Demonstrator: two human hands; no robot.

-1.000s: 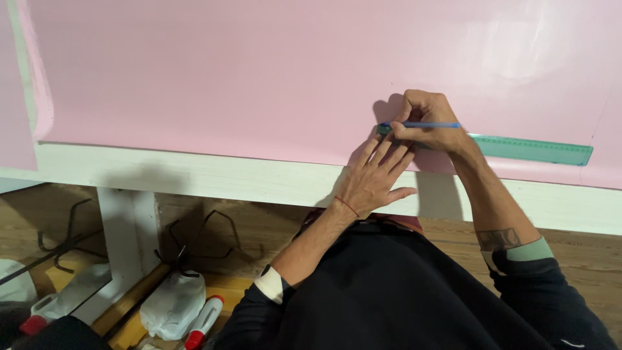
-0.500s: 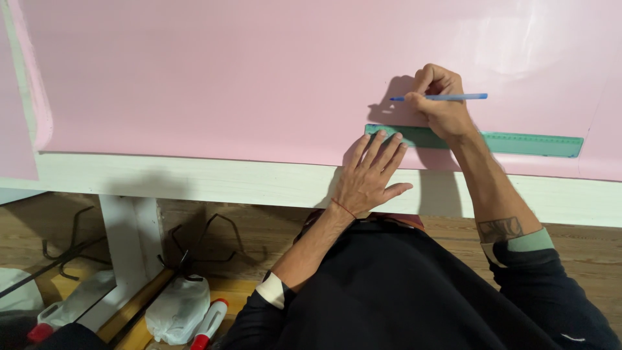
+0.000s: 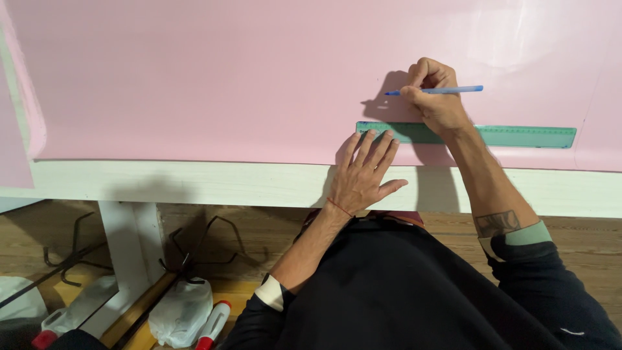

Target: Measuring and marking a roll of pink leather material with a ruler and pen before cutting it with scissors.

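Observation:
A large pink sheet [image 3: 227, 78] covers the white table [image 3: 194, 185]. On its near edge lies a long green ruler [image 3: 525, 136]. My left hand [image 3: 364, 175] rests flat, fingers spread, with its fingertips on the ruler's left end. Above the ruler my right hand [image 3: 437, 97] grips a blue pen [image 3: 453, 90], which lies almost level with its tip pointing left, just over the sheet. My right wrist crosses over the middle of the ruler.
Under the table a white leg [image 3: 126, 259] stands on a wooden floor. Beside it lie white plastic bottles with red caps [image 3: 214, 324], a white bag [image 3: 178, 311] and black metal rods [image 3: 194, 259]. A second pink piece [image 3: 13, 129] overlaps the table's left edge.
My right hand has lifted the pen off the ruler's left end and moved up and to the right. My left hand slid slightly down, fingertips staying on the ruler.

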